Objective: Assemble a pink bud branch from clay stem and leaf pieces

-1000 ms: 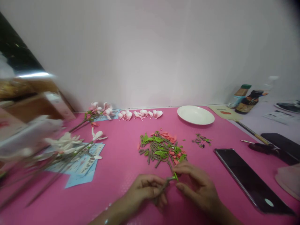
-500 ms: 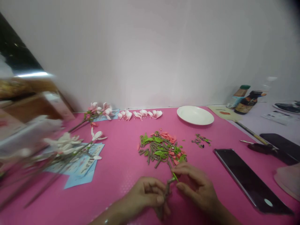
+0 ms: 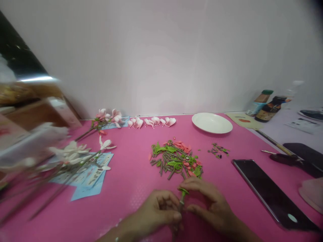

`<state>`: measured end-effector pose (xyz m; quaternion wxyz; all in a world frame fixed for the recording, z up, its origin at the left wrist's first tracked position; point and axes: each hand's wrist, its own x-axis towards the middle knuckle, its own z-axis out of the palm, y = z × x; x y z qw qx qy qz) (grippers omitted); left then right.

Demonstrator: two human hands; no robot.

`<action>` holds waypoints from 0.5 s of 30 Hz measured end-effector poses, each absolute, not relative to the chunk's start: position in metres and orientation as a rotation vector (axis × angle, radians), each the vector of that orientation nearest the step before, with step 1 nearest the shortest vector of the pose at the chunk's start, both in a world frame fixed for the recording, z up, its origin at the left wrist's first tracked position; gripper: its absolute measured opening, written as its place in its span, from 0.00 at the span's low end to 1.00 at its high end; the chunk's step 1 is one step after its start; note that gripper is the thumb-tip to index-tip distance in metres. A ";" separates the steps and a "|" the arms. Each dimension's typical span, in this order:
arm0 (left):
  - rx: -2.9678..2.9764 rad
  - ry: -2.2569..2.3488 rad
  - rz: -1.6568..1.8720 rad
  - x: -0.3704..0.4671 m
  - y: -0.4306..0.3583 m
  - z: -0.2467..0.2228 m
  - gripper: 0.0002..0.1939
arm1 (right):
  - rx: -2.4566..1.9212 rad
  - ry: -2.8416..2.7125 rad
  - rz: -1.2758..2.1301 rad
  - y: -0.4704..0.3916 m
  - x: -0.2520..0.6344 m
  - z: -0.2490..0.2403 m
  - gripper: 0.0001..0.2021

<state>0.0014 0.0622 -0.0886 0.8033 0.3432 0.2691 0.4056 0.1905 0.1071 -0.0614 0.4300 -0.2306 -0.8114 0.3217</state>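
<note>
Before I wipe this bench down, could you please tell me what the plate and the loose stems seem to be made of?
Plate: probably glazed ceramic, given its smooth white sheen, though glossy plastic is possible.
Loose stems: likely moulded plastic, matte, judging by their uniform brown.

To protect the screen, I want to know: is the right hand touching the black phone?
Apart. The head view shows pink mat between the right hand and the black phone.

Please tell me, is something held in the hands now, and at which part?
Yes: the left hand holds a brown stem below its green top. Whether the right hand grips that top cannot be told.
</note>
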 end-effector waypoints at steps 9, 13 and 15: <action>0.764 0.608 0.880 0.000 0.060 -0.100 0.15 | -0.581 -1.984 0.900 0.105 0.186 -0.068 0.09; 0.774 0.573 0.890 0.001 0.061 -0.098 0.15 | -0.556 -2.028 0.811 0.105 0.185 -0.067 0.08; 0.783 0.551 0.894 0.001 0.062 -0.097 0.15 | -0.537 -2.052 0.756 0.106 0.186 -0.067 0.08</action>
